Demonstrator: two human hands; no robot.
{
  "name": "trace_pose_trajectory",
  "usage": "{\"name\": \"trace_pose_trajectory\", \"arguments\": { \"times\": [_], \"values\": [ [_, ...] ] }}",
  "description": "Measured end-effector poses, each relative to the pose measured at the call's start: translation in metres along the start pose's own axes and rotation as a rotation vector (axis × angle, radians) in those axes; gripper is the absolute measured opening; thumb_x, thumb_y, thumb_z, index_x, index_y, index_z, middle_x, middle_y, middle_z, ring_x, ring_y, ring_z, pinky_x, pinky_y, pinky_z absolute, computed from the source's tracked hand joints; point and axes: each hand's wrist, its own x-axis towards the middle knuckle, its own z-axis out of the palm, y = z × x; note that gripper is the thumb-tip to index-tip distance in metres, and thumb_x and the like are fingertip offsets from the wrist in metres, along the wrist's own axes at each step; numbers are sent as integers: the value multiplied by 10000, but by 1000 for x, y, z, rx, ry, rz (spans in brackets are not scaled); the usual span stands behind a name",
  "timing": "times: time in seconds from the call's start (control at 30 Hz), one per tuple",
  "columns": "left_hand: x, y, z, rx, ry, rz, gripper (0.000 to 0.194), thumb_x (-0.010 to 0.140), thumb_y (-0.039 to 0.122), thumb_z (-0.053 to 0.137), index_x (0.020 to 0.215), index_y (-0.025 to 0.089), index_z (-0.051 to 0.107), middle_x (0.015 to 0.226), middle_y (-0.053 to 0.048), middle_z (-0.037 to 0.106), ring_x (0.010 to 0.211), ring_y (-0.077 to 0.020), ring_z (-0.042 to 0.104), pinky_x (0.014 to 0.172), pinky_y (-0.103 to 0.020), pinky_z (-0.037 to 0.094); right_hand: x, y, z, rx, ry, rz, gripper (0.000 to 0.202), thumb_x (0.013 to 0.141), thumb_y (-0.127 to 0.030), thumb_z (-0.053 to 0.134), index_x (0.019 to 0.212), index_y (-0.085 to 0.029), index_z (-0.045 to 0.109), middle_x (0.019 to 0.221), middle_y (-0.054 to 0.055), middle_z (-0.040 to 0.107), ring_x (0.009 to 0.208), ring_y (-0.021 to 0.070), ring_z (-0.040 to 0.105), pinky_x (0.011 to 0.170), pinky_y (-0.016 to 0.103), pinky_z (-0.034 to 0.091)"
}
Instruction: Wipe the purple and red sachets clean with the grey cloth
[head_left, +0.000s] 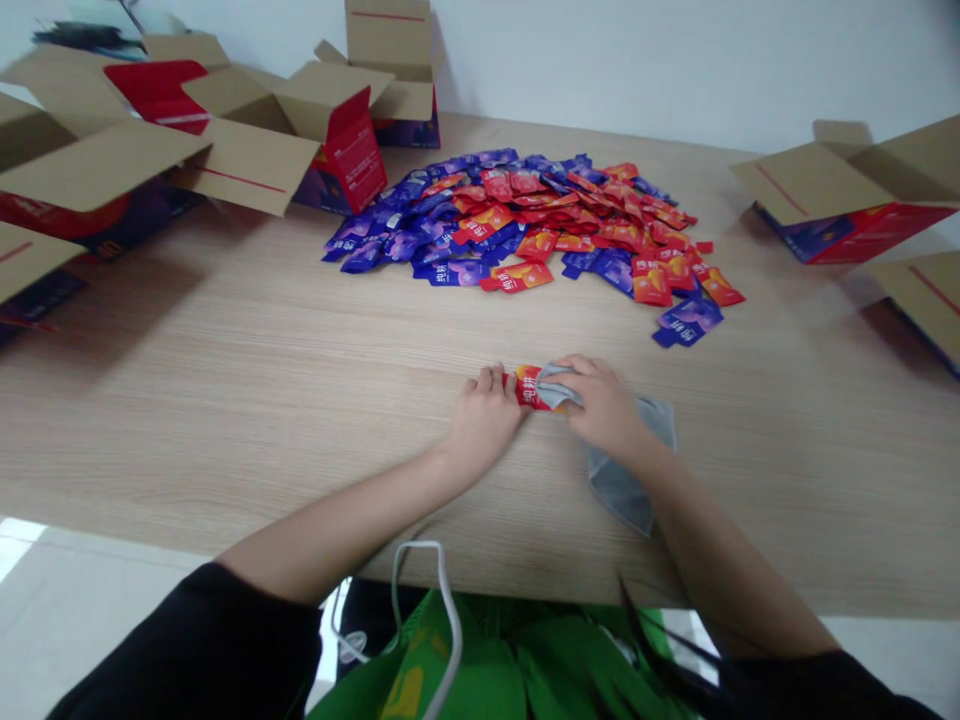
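Note:
A red and orange packet lies flat on the wooden table between my hands. My left hand is on its left end, fingers bent against it. My right hand presses a bunched grey cloth onto the packet's right part, its fingers wrapped round the cloth. The rest of the cloth spreads on the table under my right wrist. Beyond my hands is a wide heap of red packets and blue packets, with one blue packet at its near right edge.
Open cardboard boxes stand at the left, the back left and the right of the table. Another box flap reaches in at the right edge. A white cord hangs before my green clothing.

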Motion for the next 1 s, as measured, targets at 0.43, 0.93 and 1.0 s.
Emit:
{"name": "trace_pose_trajectory", "arguments": {
  "times": [0.43,0.93,1.0],
  "values": [
    [1,-2,2,-37,7,3,486,975,438,529,1264,55,603,1362,-232,576,1229,-322,553,915,-397,480,-1,41,-21,95,48,115,325,774,-91,504,949,-200,755,978,80,684,940,232,625,896,376,472],
    [6,-5,2,-24,5,23,435,990,366,521,1238,22,617,1313,-211,617,1166,-292,589,902,-380,466,-4,1,6,44,106,3,329,778,-93,519,1002,-207,731,1096,100,626,1041,275,520,917,439,457],
    [5,-5,1,-29,-12,8,440,983,371,538,1264,39,604,1339,-199,604,1193,-284,574,924,-372,459,-4,16,1,64,113,60,287,781,-107,519,952,-199,730,1051,96,632,1006,264,540,912,429,458]
  ]
}}
